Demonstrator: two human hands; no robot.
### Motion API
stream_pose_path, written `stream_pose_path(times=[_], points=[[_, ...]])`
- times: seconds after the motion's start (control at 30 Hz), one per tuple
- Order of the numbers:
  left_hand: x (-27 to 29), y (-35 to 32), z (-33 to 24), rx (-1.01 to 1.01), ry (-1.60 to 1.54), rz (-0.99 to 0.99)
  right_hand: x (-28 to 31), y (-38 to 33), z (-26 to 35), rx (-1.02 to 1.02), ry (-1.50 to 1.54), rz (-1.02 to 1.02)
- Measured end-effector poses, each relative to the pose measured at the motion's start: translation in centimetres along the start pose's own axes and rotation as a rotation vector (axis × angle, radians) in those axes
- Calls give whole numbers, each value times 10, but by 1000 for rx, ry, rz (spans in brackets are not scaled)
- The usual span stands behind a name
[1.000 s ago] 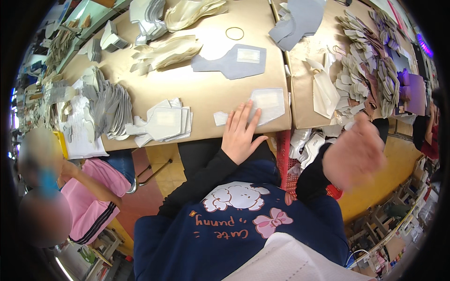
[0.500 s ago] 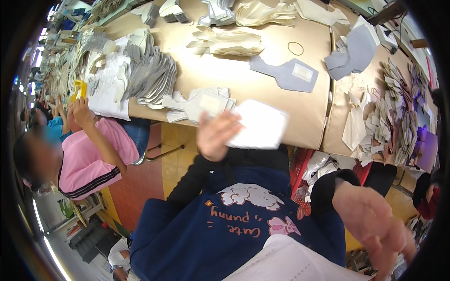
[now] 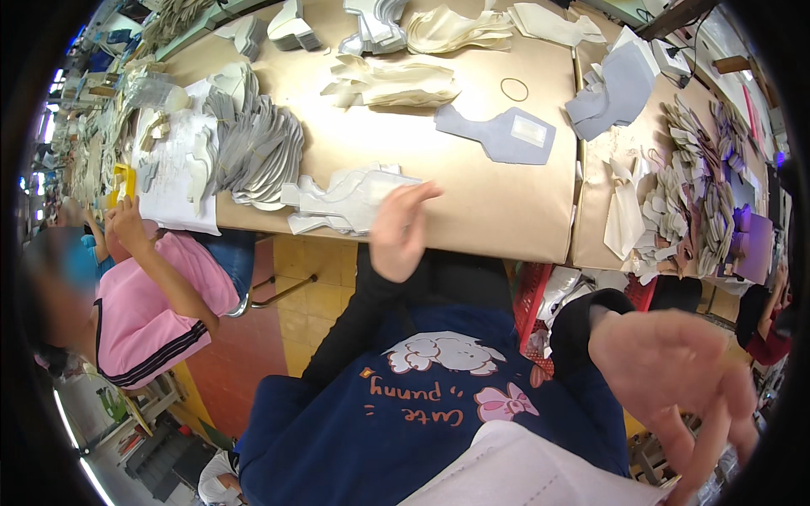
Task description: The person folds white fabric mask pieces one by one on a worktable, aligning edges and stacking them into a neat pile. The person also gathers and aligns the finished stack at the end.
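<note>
My left hand (image 3: 399, 232) is at the table's front edge, fingers stretched out to the right and holding nothing that I can see. Its fingers reach over the right end of a low pile of pale grey cut pieces (image 3: 333, 198). Close to the camera at the right, my right hand (image 3: 666, 367) is raised off the table, its fingers loosely bent and apart, with nothing visible in them. Beyond the pile lies a single blue-grey cut piece (image 3: 498, 135) with a pale rectangle on it.
A fanned stack of grey pieces (image 3: 257, 152) is at the left, beside a person in a pink top (image 3: 160, 312). Cream pieces (image 3: 392, 82) and a rubber band (image 3: 514, 89) lie further back. More pieces (image 3: 675, 202) crowd the right table. A red crate (image 3: 531, 295) stands below.
The bright white piece beside my left hand no longer shows there, and the top of the pale pile looks different. My right hand stays raised, its fingers slightly shifted. The whole view has shifted slightly.
</note>
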State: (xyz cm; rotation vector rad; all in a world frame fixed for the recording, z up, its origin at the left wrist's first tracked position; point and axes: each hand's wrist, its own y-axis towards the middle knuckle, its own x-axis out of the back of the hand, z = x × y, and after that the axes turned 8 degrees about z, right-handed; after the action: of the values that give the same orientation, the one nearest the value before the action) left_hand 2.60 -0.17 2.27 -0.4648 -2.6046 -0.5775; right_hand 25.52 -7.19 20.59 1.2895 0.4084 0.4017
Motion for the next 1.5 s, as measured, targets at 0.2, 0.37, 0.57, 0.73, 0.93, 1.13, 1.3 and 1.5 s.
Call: stream_pose_path(times=[0.2, 0.37, 0.57, 0.73, 0.93, 1.13, 1.3, 1.5], points=[[-85, 44, 7, -118, 282, 275, -3, -20, 0, -4, -433, -201], [-106, 48, 20, -105, 434, 260, 10, -45, -6, -500, -616, -285], [-106, 48, 20, -196, 502, 115, 29, -53, -84, -916, -943, 79], [-97, 47, 27, -222, 437, 86, 66, -85, -204, -925, -1127, 328], [-91, 52, 22, -222, 358, -202, 80, -87, -235, -813, -1310, 363], [-93, 40, 21, -426, 246, -45, 91, -76, -203, -826, -1166, 100], [-94, 11, 11, -607, 212, 317, 100, -89, -183, -913, -1150, 94], [-47, 27, 11, -56, 215, 191, 91, -103, -181, -1065, -982, 24]])
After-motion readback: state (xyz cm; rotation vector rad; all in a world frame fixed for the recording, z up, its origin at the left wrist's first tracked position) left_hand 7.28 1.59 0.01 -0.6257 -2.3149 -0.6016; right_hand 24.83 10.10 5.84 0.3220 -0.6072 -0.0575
